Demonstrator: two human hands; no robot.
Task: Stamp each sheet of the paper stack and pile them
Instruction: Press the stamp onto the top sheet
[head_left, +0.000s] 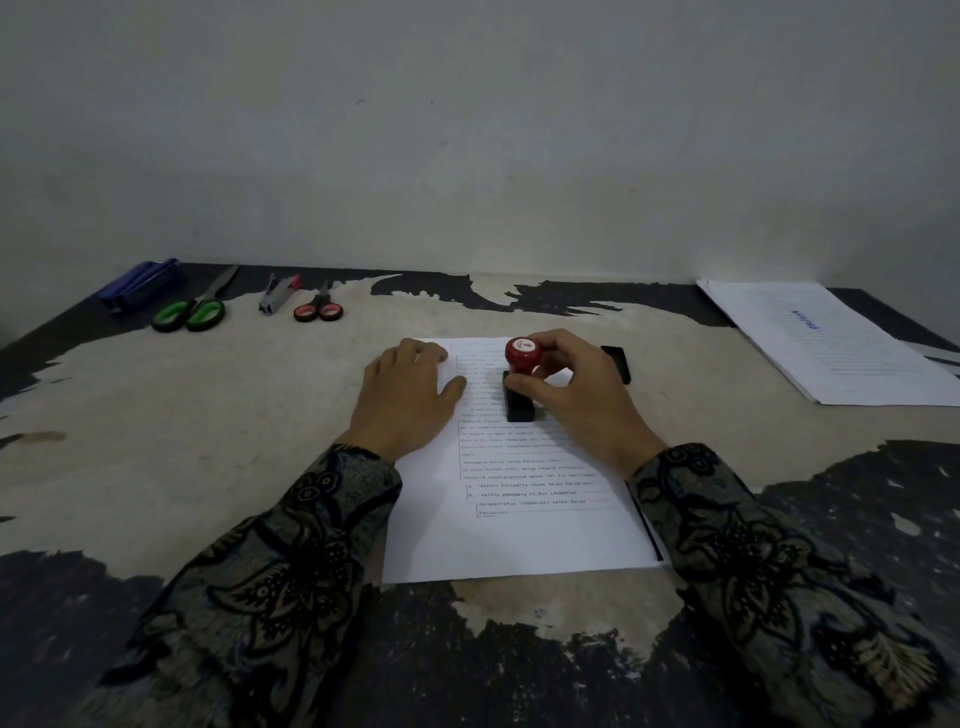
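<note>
A stack of printed white sheets (519, 519) lies in front of me on the worn table (208, 415). My right hand (576, 395) grips a stamp (521, 382) with a red knob and black base, which stands upright on the top sheet's upper half. My left hand (410, 395) rests flat with straight fingers on the sheet's upper left part. At the far right lies a second pile of sheets (831, 343), its top sheet bearing a blue mark.
A black ink pad (618, 361) sits just behind my right hand. Along the far left edge lie a blue stapler (143, 283), green-handled scissors (195, 309), a staple remover (278, 293) and small red scissors (318, 306). A wall rises behind the table.
</note>
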